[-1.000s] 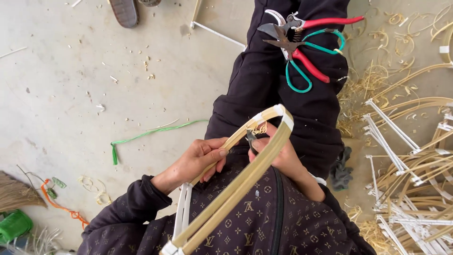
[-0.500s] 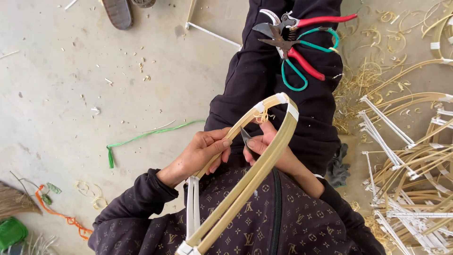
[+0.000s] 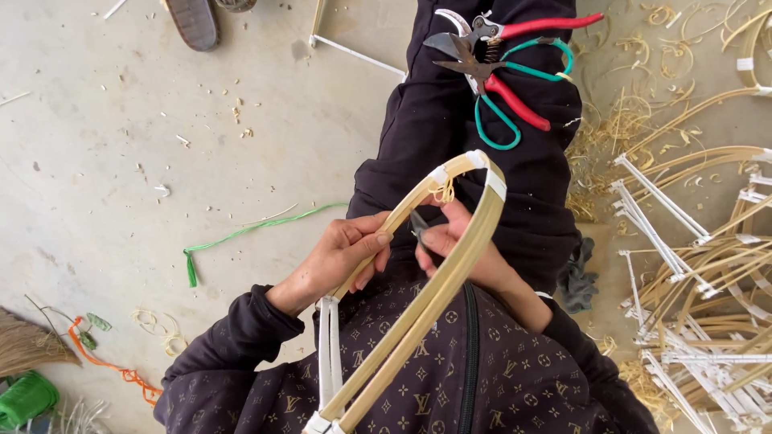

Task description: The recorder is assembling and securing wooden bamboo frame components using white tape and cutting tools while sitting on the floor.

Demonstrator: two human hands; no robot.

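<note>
I hold a bent bamboo frame over my lap, its curved top bound with white tape and pale string. My left hand grips the frame's left strip just below the bend. My right hand, behind the right strip, holds a small dark blade with its tip against the left strip near my left fingers. Red-handled pruning shears and green-handled scissors lie on my dark trouser legs beyond the frame.
A heap of finished bamboo frames with white tape and shavings fills the right side. On the concrete floor lie a green strap, an orange cord, a broom and a sandal. A grey cloth sits by my leg.
The frame's bend has shifted slightly right and toward me. Both hands keep their grip, and the blade stays at the left strip.
</note>
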